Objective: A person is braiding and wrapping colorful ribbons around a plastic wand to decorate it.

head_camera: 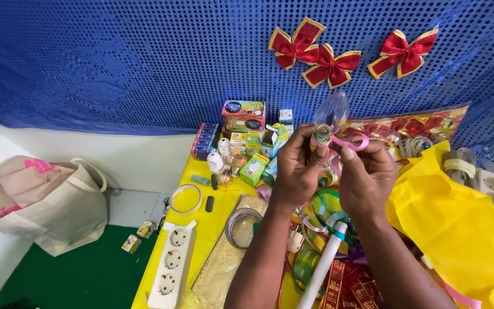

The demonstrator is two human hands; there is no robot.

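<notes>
A clear glass bulb (331, 110) is held raised above the yellow table (212, 226), roughly at centre frame, with its glass end pointing to about 1 o'clock. The metal base of the bulb is pinched between thumb and fingers of the left hand (298, 166); the base is largely covered by the fingertips, so its type cannot be made out. A pink ribbon (351, 143) is wound at the bulb's neck and is gripped by the right hand (366, 177), thumb pressed down on the strip. How many turns have been wound is hidden by the fingers.

At 6 o'clock from the hands, a tangle of coloured ribbons (321, 209) and a white tube (324, 266) are seen, partly covered by both forearms. A white power strip (172, 266) lies at 8 o'clock, its lower end cut off by the frame edge. A roll of clear tape (185, 198) rests at 9 o'clock. Small bulb boxes (244, 134) are stacked at 10 o'clock; their contents cannot be seen. Yellow cloth (458, 229) is bunched at 4 o'clock, covering whatever lies beneath. Three red bows (330, 66) are pinned to the blue sequinned backdrop (115, 63) at 12 o'clock. A cloth bag (41, 197) sits on the floor, far at 9 o'clock.
</notes>
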